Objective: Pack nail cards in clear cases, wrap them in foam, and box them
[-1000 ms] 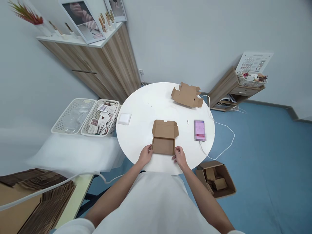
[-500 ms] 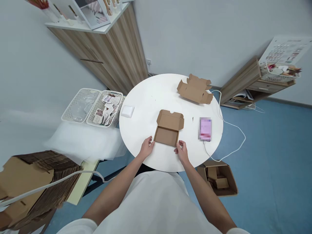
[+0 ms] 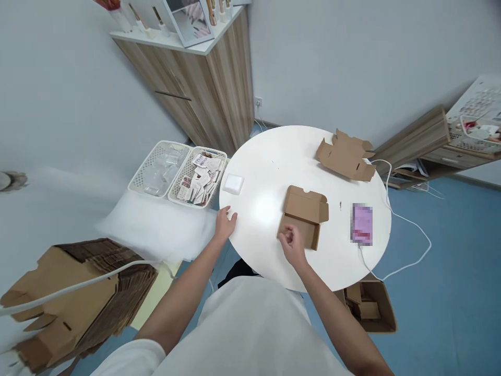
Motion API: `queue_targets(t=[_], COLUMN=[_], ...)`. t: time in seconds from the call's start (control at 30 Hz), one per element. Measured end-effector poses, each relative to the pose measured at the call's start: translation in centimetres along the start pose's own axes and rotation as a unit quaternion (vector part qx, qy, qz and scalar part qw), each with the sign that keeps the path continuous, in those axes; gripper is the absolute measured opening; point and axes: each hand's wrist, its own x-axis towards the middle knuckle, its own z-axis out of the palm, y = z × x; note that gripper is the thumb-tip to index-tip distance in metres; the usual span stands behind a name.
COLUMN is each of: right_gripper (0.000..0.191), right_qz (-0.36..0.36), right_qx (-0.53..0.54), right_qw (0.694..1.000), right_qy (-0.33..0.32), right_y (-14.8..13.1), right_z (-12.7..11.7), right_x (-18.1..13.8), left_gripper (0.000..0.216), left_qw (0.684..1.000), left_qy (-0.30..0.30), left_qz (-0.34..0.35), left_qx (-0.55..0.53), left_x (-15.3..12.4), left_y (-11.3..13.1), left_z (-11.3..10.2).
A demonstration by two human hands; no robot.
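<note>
A brown cardboard box (image 3: 306, 204) stands on the white round table (image 3: 263, 156), its lid raised toward the back and its inside bare. My right hand (image 3: 293, 245) is over the near left part of the box, fingers curled in with nothing visible in them. Whether it touches the box wall is unclear. Away to the left, my left hand (image 3: 225, 223) is at the table's edge with thumb and fingers apart, holding nothing. A small stack of white square sheets or pads (image 3: 234, 184) lies just beyond it.
An unfolded carton (image 3: 346, 156) lies at the back right, and a pixelated purple device (image 3: 362, 224) with a white cable at the right. Baskets of cards (image 3: 199, 180) and clear bags (image 3: 162, 169) stand left. Flat cartons (image 3: 90, 282) are piled lower left; a carton (image 3: 385, 305) sits on the floor.
Both hands have left the box's sides. My left hand moved left to the table edge; my right hand moved left across the box, fingers curling. The view has shifted left.
</note>
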Motion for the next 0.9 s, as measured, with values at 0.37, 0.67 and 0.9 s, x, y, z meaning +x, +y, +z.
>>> queue_targets(t=[0.37,0.67,0.9], right_gripper=[0.043,0.036,0.029], right_qz=[0.257,0.262,0.206], right_qx=[0.091,0.093,0.084], right_qw=[0.957,0.960,0.974], right_qy=[-0.096,-0.036,0.035], right_y=[-7.7,-7.0,-5.4], right_z=[14.3,19.2,19.5], right_x=[13.1,17.0,16.4], left_gripper=[0.059,0.054,0.047], left_qw=[0.976,0.977,0.993], left_qy=[-0.139,-0.125,-0.098], left_qz=[-0.039,0.018,0.050], left_qx=[0.163,0.172,0.044], left_x=[12.0,12.8,12.5], left_y=[4.0,2.9,1.5], left_z=[-3.3,-1.6,-1.5])
